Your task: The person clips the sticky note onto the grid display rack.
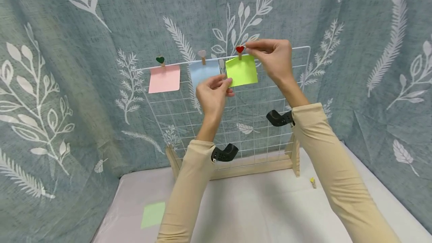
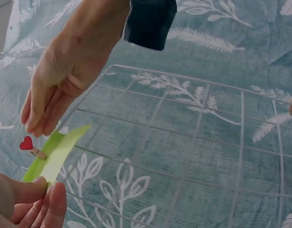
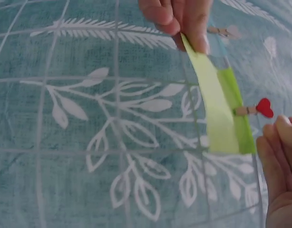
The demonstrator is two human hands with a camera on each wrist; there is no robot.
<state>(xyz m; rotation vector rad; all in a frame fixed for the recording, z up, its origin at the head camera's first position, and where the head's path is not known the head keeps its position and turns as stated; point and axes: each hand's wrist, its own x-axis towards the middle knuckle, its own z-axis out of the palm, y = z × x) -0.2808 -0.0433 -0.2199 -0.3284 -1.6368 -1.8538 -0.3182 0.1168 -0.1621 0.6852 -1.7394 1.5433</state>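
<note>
A yellow-green sticky note [image 1: 242, 72] hangs from the top bar of a white wire grid [image 1: 308, 57]. Clipped over its upper edge is a small wooden clothespin with a red heart [image 1: 240, 49]. My left hand [image 1: 212, 95] pinches the note's lower left corner between thumb and fingers. Just right of the red heart is my right hand [image 1: 276, 58], its fingers extended close together; both wrist views show a small gap between the fingertips and the clothespin. In the right wrist view, the note [image 3: 215, 107] bends away from the grid.
Left along the bar hang a pink note [image 1: 164, 80] under a green-heart clothespin [image 1: 160, 60] and a blue note [image 1: 204, 70] under a pale-heart one [image 1: 202, 54]. A wooden base [image 1: 251, 171] supports the grid. A light green note [image 1: 153, 215] and a yellow-topped clothespin [image 1: 313, 183] lie on the table.
</note>
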